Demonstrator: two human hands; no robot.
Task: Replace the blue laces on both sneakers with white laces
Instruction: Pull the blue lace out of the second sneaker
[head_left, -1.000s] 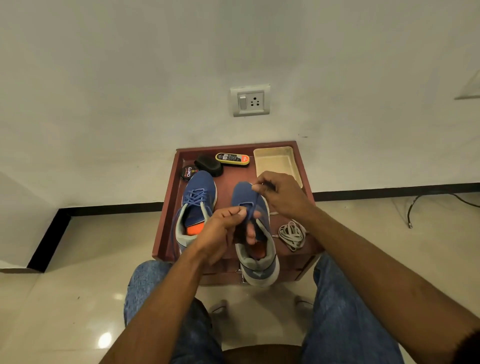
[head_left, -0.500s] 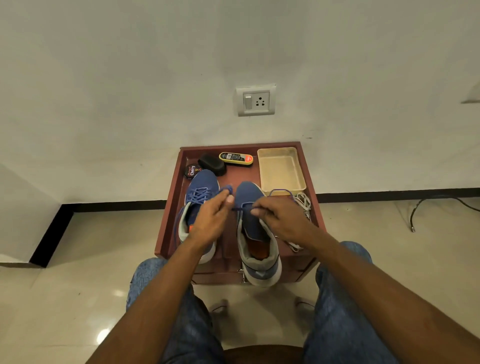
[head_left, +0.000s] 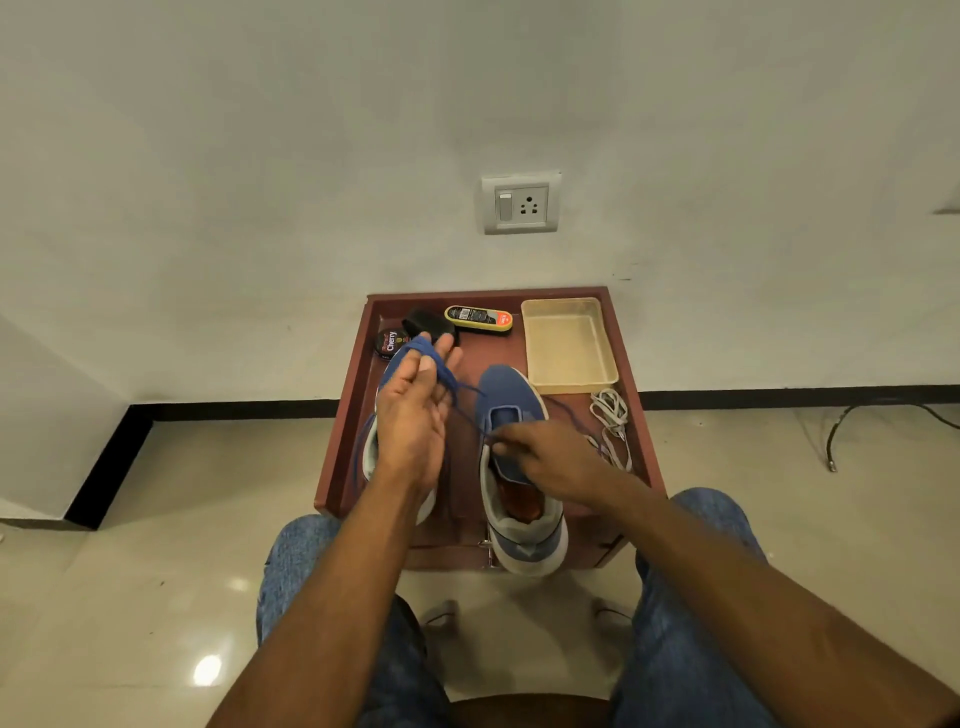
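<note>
Blue lace (head_left: 457, 395) nearly out of the right sneaker (head_left: 519, 467) on the table (head_left: 644, 457) | left hand (head_left: 415, 410) lifts a bunched end over the other, laced sneaker (head_left: 371, 452), right hand (head_left: 550, 460) pinches it at the eyelets | white laces (head_left: 613, 421) lie unused beside it | most of job ahead, I'd say

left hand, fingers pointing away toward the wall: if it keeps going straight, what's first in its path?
Most likely the black brush, just beyond the left hand and the blue lace it holds. The round polish tin sits slightly left of that line. Height above them is unclear.
</note>
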